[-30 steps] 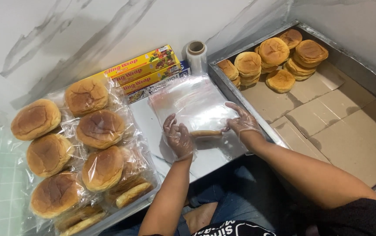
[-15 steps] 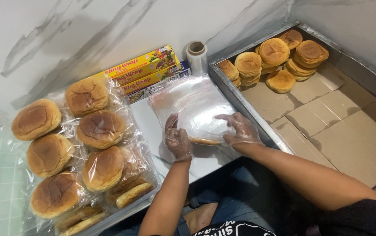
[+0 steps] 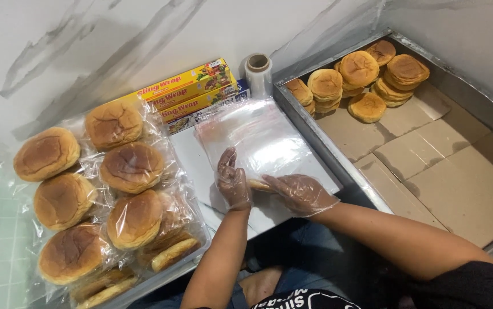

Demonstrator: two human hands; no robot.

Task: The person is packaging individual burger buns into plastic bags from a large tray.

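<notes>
Left hand (image 3: 234,182) and right hand (image 3: 301,193), fingers closed on bun (image 3: 259,185), clear bag (image 3: 261,140), yellow boxes (image 3: 186,91) behind

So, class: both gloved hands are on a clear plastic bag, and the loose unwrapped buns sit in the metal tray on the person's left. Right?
Not quite. The head view shows the unwrapped buns in the metal tray on the person's right. Both the left hand and right hand are on the clear plastic bag.

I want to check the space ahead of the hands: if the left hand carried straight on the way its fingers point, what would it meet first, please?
The left hand points up and away over the clear plastic bag. Beyond the bag it would probably reach the cling wrap boxes by the wall, though depth is hard to judge.
</notes>
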